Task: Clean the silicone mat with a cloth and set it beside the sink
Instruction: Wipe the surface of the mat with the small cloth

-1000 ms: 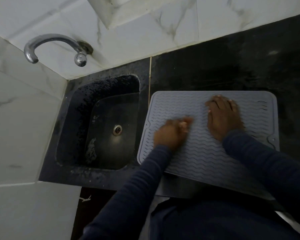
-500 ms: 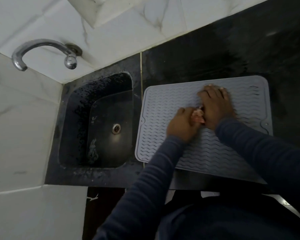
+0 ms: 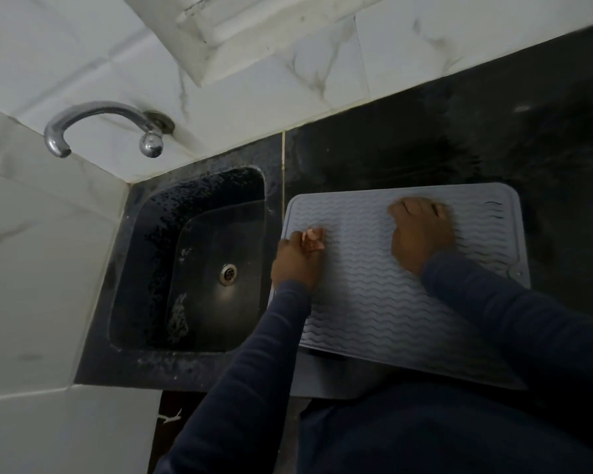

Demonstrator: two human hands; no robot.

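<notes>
A grey silicone mat (image 3: pixel 363 289) with wavy ridges lies flat on the black counter (image 3: pixel 459 155), just right of the sink (image 3: pixel 199 268); its near edge hangs over the counter front. My left hand (image 3: pixel 293 260) grips a small pink cloth (image 3: pixel 314 239) and holds it against the mat near its left edge. My right hand (image 3: pixel 421 230) presses flat on the mat's upper right part, fingers pointing away from me.
A chrome tap (image 3: pixel 93 128) curves out of the white marble-tiled wall above the dark sink, which has a metal drain (image 3: pixel 228 273). White tiles close the left side. My dark sleeves and torso cover the mat's near part.
My left hand has swept the pink cloth leftwards across the mat, from beside the right hand to near the mat's left edge. The right hand stays pressed on the mat.
</notes>
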